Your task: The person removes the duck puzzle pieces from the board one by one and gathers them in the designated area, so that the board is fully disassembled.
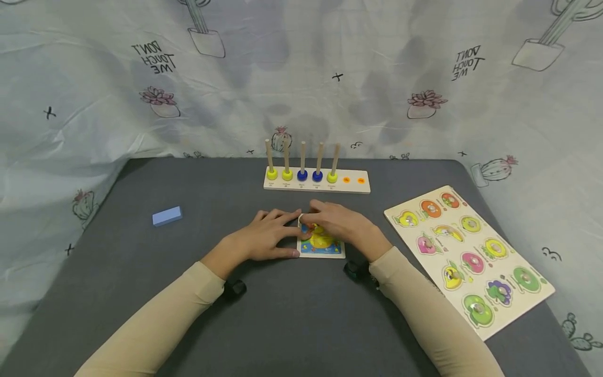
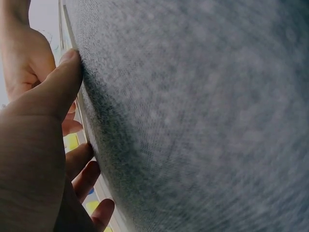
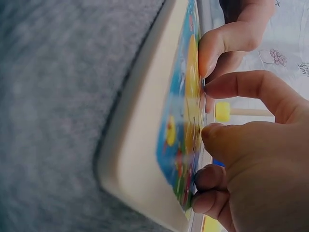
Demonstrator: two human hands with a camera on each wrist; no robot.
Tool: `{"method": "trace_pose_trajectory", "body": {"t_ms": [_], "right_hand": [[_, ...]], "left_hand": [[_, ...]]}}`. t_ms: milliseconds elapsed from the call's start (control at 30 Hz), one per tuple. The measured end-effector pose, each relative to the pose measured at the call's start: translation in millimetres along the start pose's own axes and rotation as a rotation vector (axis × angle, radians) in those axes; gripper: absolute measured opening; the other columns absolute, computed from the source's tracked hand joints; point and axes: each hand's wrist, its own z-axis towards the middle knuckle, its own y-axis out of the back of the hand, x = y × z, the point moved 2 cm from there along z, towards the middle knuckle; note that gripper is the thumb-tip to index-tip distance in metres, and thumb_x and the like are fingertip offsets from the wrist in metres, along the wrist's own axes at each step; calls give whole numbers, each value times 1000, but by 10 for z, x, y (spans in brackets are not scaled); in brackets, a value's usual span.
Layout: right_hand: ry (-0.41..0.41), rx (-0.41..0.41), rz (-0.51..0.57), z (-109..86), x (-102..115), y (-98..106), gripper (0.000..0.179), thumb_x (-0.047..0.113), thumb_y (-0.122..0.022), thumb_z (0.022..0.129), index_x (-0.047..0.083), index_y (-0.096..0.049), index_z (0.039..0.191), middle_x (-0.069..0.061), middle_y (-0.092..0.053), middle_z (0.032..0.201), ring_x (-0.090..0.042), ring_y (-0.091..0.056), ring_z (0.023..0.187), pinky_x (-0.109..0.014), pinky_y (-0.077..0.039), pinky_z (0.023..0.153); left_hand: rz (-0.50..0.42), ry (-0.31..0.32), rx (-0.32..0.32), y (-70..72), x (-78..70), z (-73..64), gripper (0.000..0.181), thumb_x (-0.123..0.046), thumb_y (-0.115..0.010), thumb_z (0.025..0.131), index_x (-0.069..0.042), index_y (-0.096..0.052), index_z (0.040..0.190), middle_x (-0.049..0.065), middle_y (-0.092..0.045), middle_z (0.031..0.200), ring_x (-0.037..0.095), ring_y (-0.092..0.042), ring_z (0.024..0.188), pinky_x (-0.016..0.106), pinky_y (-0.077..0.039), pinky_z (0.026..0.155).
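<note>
The head view looks forward and down across the table (image 1: 282,324), duck puzzle (image 1: 322,247) near centre. Both wrist views look low and close along it, tipped sideways; the right shares that puzzle, mid-frame.

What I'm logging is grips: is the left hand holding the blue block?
No, the blue block lies well apart from the left hand.
</note>
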Motion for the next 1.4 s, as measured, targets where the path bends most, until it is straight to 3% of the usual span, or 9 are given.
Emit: {"method": "trace_pose_trajectory", "body": {"t_ms": [300, 567, 800, 1000, 1133, 1400], "right_hand": [[-1, -7, -13, 12, 1, -11, 21, 5, -55, 106, 23, -64, 114, -3, -48, 101, -14, -47, 73, -29, -46, 67], [-41, -21, 66, 8, -13, -6, 23, 6, -57, 105, 23, -64, 119, -1, -48, 99, -13, -45, 68, -28, -45, 65], [-3, -71, 133, 13, -37, -12, 26, 6, -61, 104, 20, -66, 125, -1, -55, 107, -13, -53, 80, -31, -49, 74], [11, -103, 146, 10, -36, 6, 14, 7, -62, 102, 17, -66, 111, 0, -58, 104, -12, -53, 83, -30, -50, 75], [22, -118, 162, 7, -50, 9, 13, 7, -56, 106, 16, -65, 103, 0, -59, 101, -11, -51, 81, -29, -48, 73], [-46, -158, 347, -24, -127, 39, 19, 5, -51, 106, 13, -68, 110, 0, -61, 100, -11, -51, 78, -33, -47, 74]], "left_hand": [[-5, -8, -12, -16, -4, 9, 58, -64, -51, 100, -47, -43, 154, 4, -16, 172, 32, -28, 149, 62, -28, 108], [-14, -12, -9, -9, -1, 7, 58, -64, -51, 100, -46, -43, 154, 4, -14, 172, 31, -27, 149, 62, -27, 109], [-21, -11, -6, -4, 7, -6, 55, -62, -52, 101, -47, -45, 153, 6, -16, 172, 33, -27, 149, 63, -26, 109], [-23, -24, -16, -1, 17, 7, 53, -63, -51, 101, -45, -49, 151, 6, -13, 172, 34, -28, 149, 62, -26, 109], [-30, -28, -21, 20, 13, 1, 52, -62, -52, 100, -44, -52, 149, 6, -14, 172, 34, -29, 148, 62, -26, 109], [-34, -1, 6, 21, 19, 6, 58, -63, -52, 100, -45, -44, 155, 5, -15, 172, 31, -26, 150, 62, -26, 109]]}}
